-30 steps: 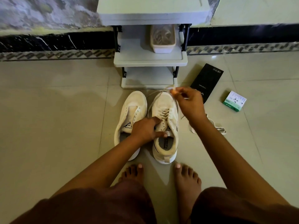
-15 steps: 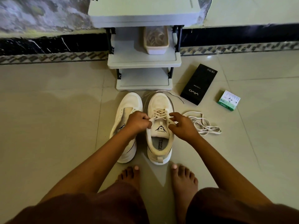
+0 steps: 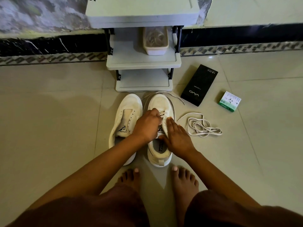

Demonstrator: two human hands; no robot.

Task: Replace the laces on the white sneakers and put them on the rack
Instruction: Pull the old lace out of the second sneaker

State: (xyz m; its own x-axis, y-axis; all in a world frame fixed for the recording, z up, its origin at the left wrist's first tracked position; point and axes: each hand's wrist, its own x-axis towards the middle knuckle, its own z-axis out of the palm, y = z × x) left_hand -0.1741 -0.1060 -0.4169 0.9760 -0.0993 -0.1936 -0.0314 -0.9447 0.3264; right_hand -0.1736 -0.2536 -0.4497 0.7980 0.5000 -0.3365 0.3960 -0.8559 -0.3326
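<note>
While you crouch over the floor, two white sneakers sit side by side just in front of the rack [image 3: 141, 63], toes toward it. Left sneaker [image 3: 126, 118]: no lace, eyelets bare, tongue showing. Right sneaker [image 3: 161, 102]: partly laced, one lace [image 3: 176, 97] running through it, with loose ends trailing round the toe and out to the right.

Your left hand [image 3: 147, 126] reaches across onto the right sneaker's lacing, fingers curled down at the crossings; whether they pinch the lace or only press on it cannot be told. Your right hand [image 3: 176, 136] lies flat along that shoe's right side, fingers straight and together, thumb at the tongue.

One spare lace [image 3: 202, 126] lies in a loose tangle on the tiles just right of the right sneaker, apart from both hands.

Rack count: three grey shelves visible. One pale tub [image 3: 155, 41] stands on the middle shelf, right of centre, contents unclear.

Two boxes on the floor right of the rack: one black box [image 3: 199, 85] marked "vivo", one small green-and-white box [image 3: 229, 101] further right. Your two bare feet sit just behind the sneakers' heels.
</note>
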